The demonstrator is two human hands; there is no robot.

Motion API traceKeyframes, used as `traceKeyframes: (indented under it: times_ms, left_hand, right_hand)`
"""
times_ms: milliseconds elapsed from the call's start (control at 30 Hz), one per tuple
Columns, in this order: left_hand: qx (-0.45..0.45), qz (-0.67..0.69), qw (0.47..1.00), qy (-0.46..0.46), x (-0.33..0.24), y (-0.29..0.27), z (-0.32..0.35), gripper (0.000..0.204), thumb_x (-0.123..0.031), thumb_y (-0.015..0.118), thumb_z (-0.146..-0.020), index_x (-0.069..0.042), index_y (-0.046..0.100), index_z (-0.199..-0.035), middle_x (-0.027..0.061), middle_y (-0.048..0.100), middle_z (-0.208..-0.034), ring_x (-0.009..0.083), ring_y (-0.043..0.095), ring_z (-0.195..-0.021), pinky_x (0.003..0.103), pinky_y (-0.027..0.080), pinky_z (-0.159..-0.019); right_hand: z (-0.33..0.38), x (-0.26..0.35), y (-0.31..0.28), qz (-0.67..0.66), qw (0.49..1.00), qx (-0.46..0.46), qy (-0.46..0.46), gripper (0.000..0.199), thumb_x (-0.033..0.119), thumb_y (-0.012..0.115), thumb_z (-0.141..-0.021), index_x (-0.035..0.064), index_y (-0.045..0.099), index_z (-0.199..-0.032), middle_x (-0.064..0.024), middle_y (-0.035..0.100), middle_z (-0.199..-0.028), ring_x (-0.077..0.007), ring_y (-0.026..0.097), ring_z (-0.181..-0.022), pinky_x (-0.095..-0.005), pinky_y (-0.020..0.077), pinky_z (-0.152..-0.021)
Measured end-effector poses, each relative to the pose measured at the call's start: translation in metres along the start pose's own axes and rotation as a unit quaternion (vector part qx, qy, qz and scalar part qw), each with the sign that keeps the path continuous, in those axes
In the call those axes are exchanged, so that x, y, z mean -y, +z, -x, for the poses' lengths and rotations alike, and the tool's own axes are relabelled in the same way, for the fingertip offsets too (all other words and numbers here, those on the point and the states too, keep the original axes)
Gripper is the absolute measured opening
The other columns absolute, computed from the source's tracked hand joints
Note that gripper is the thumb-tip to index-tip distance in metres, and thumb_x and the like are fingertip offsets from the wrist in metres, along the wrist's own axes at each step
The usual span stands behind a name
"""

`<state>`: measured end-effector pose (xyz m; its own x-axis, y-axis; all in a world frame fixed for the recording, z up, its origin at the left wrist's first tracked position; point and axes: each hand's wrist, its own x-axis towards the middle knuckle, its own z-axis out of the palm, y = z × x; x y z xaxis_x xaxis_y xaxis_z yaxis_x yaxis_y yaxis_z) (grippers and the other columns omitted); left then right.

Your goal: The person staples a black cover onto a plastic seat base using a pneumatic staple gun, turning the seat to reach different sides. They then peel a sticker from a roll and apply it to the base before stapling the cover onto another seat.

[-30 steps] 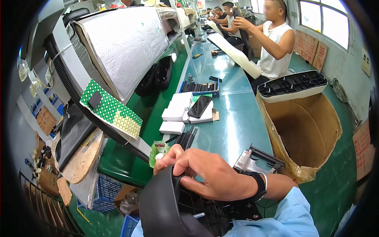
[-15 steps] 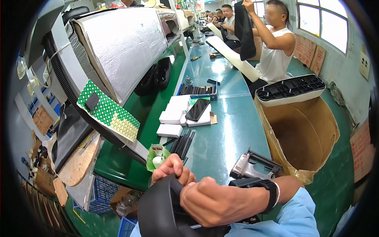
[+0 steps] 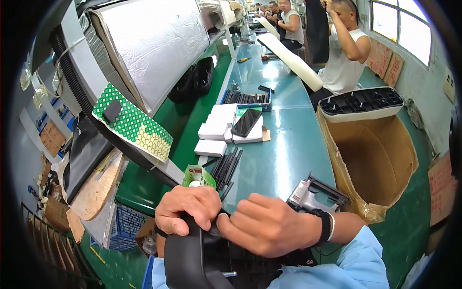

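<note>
A black seat cover (image 3: 180, 260) with a smooth leathery surface lies upside down in my lap, around a dark ribbed base (image 3: 240, 255) from which a metal bolt (image 3: 230, 274) sticks out. My left hand (image 3: 187, 209) is closed over the far edge of the cover, its thumb and fingers pinching the rim. Close beside it, my right hand (image 3: 264, 224) is curled into a fist, gripping the edge of the same cover; its fingertips are partly hidden. Just beyond my right wrist, a staple gun (image 3: 301, 195) rests on the green table.
Black strips (image 3: 226, 168), white boxes (image 3: 224, 118), a phone (image 3: 247, 122) and a green packet (image 3: 198, 176) lie on the green table (image 3: 274, 168). At right stands a large carton (image 3: 370, 159), a seat base (image 3: 361, 103) on its rim. A person (image 3: 346, 43) works beyond, holding black material.
My left hand has come over the top of the cover's edge, and my right hand has shifted slightly right. The whole view has tilted a little. The person opposite has moved the black material.
</note>
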<state>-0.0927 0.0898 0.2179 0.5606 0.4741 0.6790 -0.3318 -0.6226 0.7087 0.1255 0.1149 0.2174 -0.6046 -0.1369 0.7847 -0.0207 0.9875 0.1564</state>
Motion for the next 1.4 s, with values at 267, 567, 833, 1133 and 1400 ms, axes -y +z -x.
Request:
traceKeyframes:
  times_ms: [267,567,833,1133,1400]
  left_hand:
    - [0.043,0.037,0.998,-0.030,0.001,-0.003,-0.002,0.039,-0.034,0.060,-0.088,0.003,0.060,-0.079,0.0117,0.054,-0.065,0.0234,0.048,-0.055,0.036,0.035,-0.051]
    - [-0.086,0.057,0.994,-0.039,0.014,0.016,0.005,0.041,-0.040,0.055,-0.087,-0.001,0.057,-0.075,0.0097,0.051,-0.065,0.0223,0.045,-0.059,0.035,0.035,-0.056]
    - [-0.126,0.003,0.989,-0.076,0.000,0.019,0.001,0.043,-0.039,0.050,-0.088,-0.001,0.053,-0.068,0.0094,0.047,-0.060,0.0206,0.042,-0.059,0.035,0.038,-0.058]
    - [-0.176,-0.333,0.886,-0.270,-0.084,0.056,-0.034,0.017,-0.012,0.054,-0.086,0.001,0.061,-0.095,0.0130,0.063,-0.099,0.0260,0.058,-0.101,0.038,0.041,-0.094]
    - [-0.040,-0.404,0.902,-0.145,-0.101,0.088,-0.030,0.016,-0.010,0.070,-0.074,-0.004,0.060,-0.086,0.0090,0.057,-0.091,0.0261,0.054,-0.093,0.035,0.040,-0.086]
  right_hand:
    - [0.043,0.014,0.033,-0.282,0.911,-0.125,0.275,0.028,0.006,0.070,-0.077,0.0034,0.059,-0.102,-0.0075,0.055,-0.072,-0.0231,0.053,-0.061,-0.0329,0.0426,-0.053]
    - [0.055,0.029,0.058,-0.199,0.939,-0.080,0.268,0.021,0.009,0.069,-0.079,0.0032,0.055,-0.094,-0.0104,0.055,-0.080,-0.0271,0.057,-0.069,-0.0344,0.0471,-0.060]
    - [0.045,0.045,0.008,-0.474,0.844,-0.014,0.250,0.019,0.019,0.057,-0.091,0.0006,0.061,-0.088,-0.0127,0.059,-0.078,-0.0280,0.057,-0.072,-0.0350,0.0449,-0.062]
    - [0.012,0.093,-0.017,-0.710,0.543,-0.039,0.447,0.028,0.033,0.053,-0.096,0.0063,0.056,-0.089,0.0051,0.050,-0.075,-0.0014,0.044,-0.066,-0.0180,0.0359,-0.058]
    - [0.003,0.102,-0.028,-0.733,0.485,-0.103,0.466,0.028,0.032,0.053,-0.096,0.0091,0.052,-0.079,0.0074,0.041,-0.067,-0.0009,0.038,-0.059,-0.0175,0.0300,-0.052]
